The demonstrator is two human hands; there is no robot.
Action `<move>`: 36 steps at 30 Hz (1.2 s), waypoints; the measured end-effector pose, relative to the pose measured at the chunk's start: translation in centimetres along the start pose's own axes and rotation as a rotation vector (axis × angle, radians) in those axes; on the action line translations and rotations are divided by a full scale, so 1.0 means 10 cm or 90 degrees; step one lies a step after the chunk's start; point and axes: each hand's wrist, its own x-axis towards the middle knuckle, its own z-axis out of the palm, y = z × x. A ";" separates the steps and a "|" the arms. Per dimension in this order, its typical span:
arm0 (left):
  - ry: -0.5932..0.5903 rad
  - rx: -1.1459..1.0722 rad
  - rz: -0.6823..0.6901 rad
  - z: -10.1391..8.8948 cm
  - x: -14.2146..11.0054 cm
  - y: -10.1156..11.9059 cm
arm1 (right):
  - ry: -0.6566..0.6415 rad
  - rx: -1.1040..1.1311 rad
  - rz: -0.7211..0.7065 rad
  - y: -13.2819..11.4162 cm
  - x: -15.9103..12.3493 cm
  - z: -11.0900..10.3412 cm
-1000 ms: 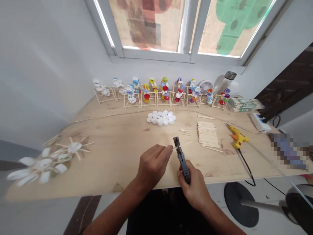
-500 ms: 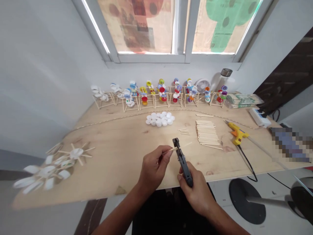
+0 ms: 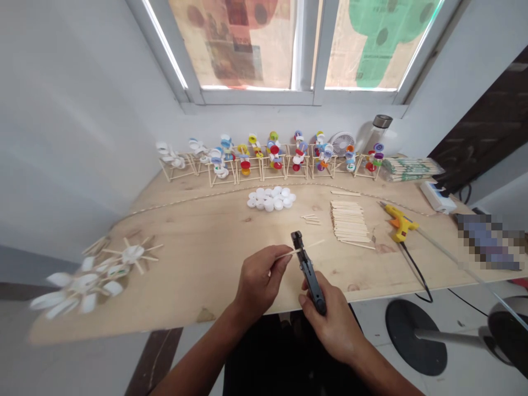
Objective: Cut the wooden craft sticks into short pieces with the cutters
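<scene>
My left hand point(image 3: 260, 278) pinches a thin wooden stick point(image 3: 314, 243), which runs to the right through the jaws of a black hand tool. That tool looks like cutting pliers point(image 3: 310, 275); my right hand point(image 3: 332, 316) is wrapped round its handles. The jaws point away from me, and the stick crosses them near their tip. Beyond the tool lie a few short stick pieces point(image 3: 311, 219) and a neat stack of longer sticks point(image 3: 350, 223). A cluster of white bottle caps point(image 3: 271, 199) stands left of these.
Small stick-frame wheels with coloured caps point(image 3: 274, 159) line the back. At right are a yellow glue gun point(image 3: 399, 221), a power strip point(image 3: 438, 198) and bagged sticks point(image 3: 412, 168). White spoked wheels point(image 3: 82, 283) lie at left. A rope point(image 3: 193, 199) crosses the table.
The view has shifted slightly. Both hands keep nearly the same position, with the stick still across the tool's jaws.
</scene>
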 end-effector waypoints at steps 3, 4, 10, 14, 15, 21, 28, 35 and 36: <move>0.009 0.009 0.002 -0.01 -0.01 0.00 | 0.003 -0.009 -0.006 -0.01 -0.01 0.00; 0.010 0.011 0.002 -0.01 -0.01 0.00 | 0.004 -0.011 -0.007 -0.02 -0.01 0.01; 0.015 0.015 0.030 -0.01 -0.02 -0.01 | -0.008 0.000 -0.006 -0.04 -0.01 0.00; 0.007 0.021 0.040 -0.03 -0.01 -0.01 | -0.010 0.010 -0.007 -0.06 0.00 -0.01; 0.005 0.025 0.043 -0.03 -0.01 -0.01 | -0.010 0.012 -0.007 -0.06 0.00 -0.01; -0.017 0.040 0.062 -0.07 0.01 -0.01 | -0.016 0.014 -0.004 -0.08 0.00 -0.01; -0.027 0.024 0.090 -0.08 0.02 -0.05 | 0.003 -0.001 -0.009 -0.04 -0.01 0.01; -0.027 0.026 0.080 -0.04 -0.01 -0.10 | 0.027 0.014 -0.018 0.02 0.03 0.08; -0.027 0.026 0.074 -0.03 -0.01 -0.11 | 0.029 0.020 -0.016 0.03 0.04 0.09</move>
